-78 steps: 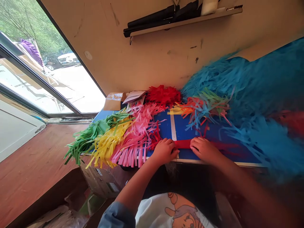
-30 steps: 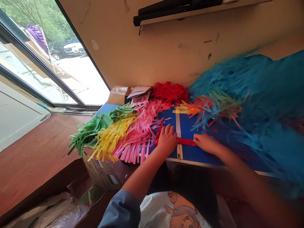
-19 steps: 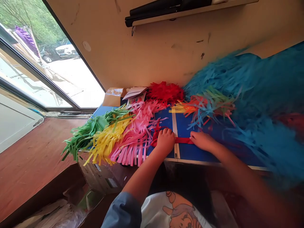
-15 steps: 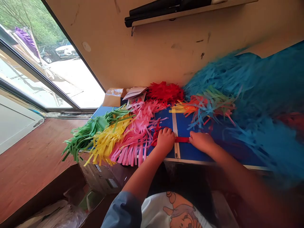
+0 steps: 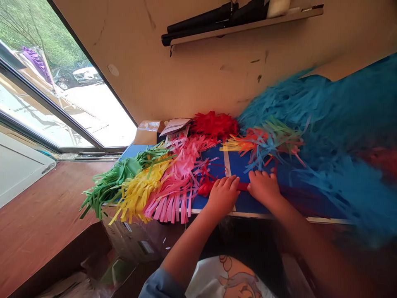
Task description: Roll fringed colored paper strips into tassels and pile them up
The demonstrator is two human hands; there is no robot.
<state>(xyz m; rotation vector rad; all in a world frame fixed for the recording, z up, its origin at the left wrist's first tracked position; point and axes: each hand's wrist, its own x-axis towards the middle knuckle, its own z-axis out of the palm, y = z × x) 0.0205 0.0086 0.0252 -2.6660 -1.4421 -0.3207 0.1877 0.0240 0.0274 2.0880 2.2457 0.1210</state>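
Red paper strip (image 5: 243,186): lies flat across the blue tabletop (image 5: 240,163), passing under both hands, and ends in a crumpled red bunch (image 5: 205,188) just beside the left hand.
Left hand (image 5: 222,196): released rather than clenched, palm down with fingers spread, pressing on the strip.
Right hand (image 5: 263,189): also unclenched, palm down, its fingers curved over the strip and pressing it to the table.
Between the hands: a pale metal strip (image 5: 227,163) runs across the tabletop and under the red strip.
Left of the hands: green fringe (image 5: 108,188), yellow fringe (image 5: 138,192) and pink fringe (image 5: 170,194) lie side by side, overlapping and hanging over the table edge.
Beyond the hands: a red paper pile (image 5: 214,126) sits by a cardboard box (image 5: 149,132), with mixed-colour strips (image 5: 266,145) nearby.
Right side: a large blue fringe mass (image 5: 328,120), blurred.
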